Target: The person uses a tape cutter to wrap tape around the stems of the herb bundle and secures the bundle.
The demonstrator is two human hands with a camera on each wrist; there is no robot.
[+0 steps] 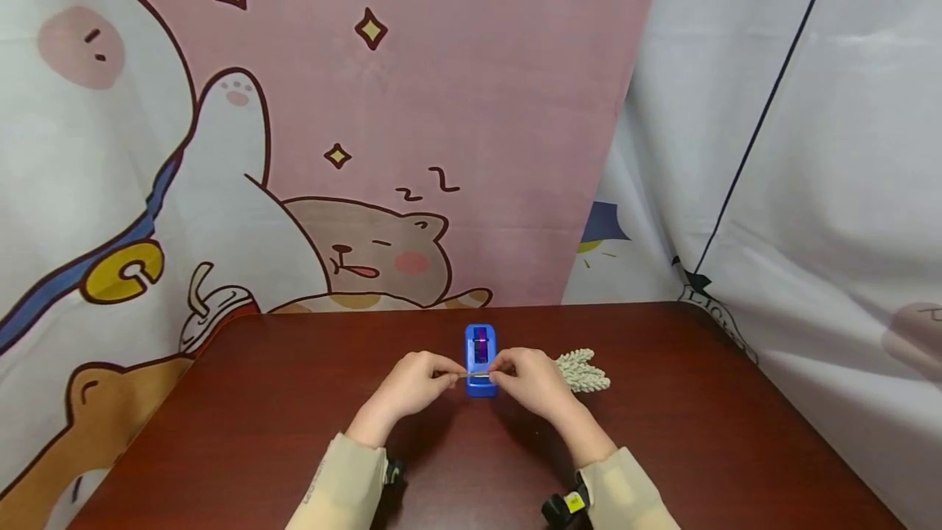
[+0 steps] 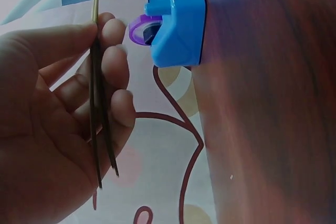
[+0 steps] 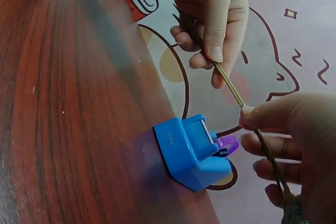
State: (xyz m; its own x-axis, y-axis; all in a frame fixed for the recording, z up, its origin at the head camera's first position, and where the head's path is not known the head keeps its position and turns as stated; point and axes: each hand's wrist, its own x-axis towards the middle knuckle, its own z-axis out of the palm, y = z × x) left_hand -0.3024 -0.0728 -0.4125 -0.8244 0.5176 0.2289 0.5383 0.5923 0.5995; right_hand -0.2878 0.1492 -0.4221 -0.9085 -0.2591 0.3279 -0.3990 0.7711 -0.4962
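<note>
Pinching thin stems [image 3: 231, 85], both hands hover over blue tape dispenser [image 1: 480, 360] holding purple roll [image 2: 143, 29].

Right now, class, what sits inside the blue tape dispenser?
A purple roll shows inside the dispenser, poking out at its open side. Most of the roll is hidden by the blue housing, so how much tape is left cannot be seen.

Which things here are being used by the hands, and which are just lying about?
In use:
- thin stems, pinched by the left hand and the right hand
- blue tape dispenser, right under the stems

Lying about:
- pale leafy sprig on the table
- cartoon backdrop behind
</note>
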